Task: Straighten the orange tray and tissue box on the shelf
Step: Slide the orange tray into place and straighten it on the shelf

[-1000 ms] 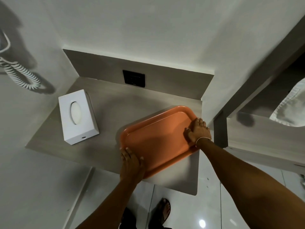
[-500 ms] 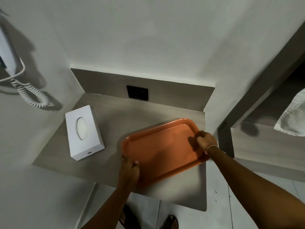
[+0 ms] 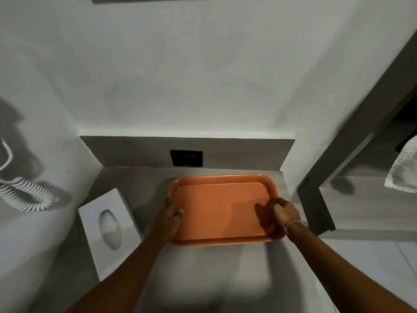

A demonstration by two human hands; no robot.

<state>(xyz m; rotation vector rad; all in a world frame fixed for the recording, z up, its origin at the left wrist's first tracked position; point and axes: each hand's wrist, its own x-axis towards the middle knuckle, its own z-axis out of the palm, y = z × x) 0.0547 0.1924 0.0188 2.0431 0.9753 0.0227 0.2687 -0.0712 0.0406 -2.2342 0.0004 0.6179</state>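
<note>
Grip: both hands clasp the tray [image 3: 222, 208], one at each short end. Left hand [image 3: 168, 219] wraps the left rim, thumb on top. Right hand [image 3: 284, 213] curls over the right rim near the front corner; thin band on that wrist.

Tray: flat on the shelf [image 3: 135, 184], right of centre, far long edge near the back panel and running parallel to it. Right end just beside the side wall. Looks square to the shelf.

Box [image 3: 110, 230]: white, oval slot up, at the left of the shelf, well apart from the tray. Sits skewed, its long sides angled against the shelf's lines. No hand on it.

Other: dark wall plate [image 3: 186, 158] on the back panel behind the tray; coiled cord [image 3: 27, 195] on the left wall.

Step, as judged: tray alignment in hand, near done. Box not yet dealt with.

Next calls for: letting go of the tray without nudging it, then a hand across to the box to turn it until its sides run parallel with the shelf.
</note>
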